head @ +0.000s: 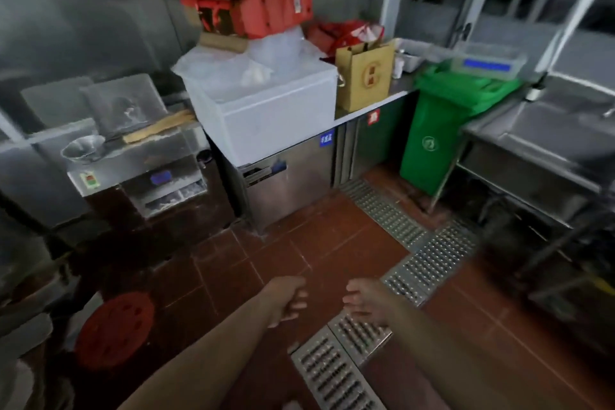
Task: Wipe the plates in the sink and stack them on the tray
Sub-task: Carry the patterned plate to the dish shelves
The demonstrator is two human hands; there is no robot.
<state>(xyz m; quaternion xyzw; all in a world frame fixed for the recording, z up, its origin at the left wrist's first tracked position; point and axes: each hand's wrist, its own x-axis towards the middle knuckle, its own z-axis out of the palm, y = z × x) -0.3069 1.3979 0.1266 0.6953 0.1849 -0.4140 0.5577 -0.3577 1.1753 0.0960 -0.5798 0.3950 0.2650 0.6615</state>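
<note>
Both hands low centre, left hand (289, 301) and right hand (361, 301) loosely curled, each grip released and empty — best turn squarely toward the sink (562, 130) at right first

Commercial kitchen: stainless-steel sink (545, 140), under-counter refrigerator (286, 183), steel counter (372, 110), red-tiled floor (299, 253) with metal drain grates (429, 263), green waste bin (432, 140).

lay over red-brown floor tiles (332, 243) and a silver perforated drain grate (429, 263), the left hand (288, 301). stood up ahead of it, a white box (276, 113) under red cartons (266, 7), beside a tan paper bag (364, 80). showed bright green, the bin (429, 140) ahead and rightward. sat low to the left, a red round stool (114, 329).
</note>
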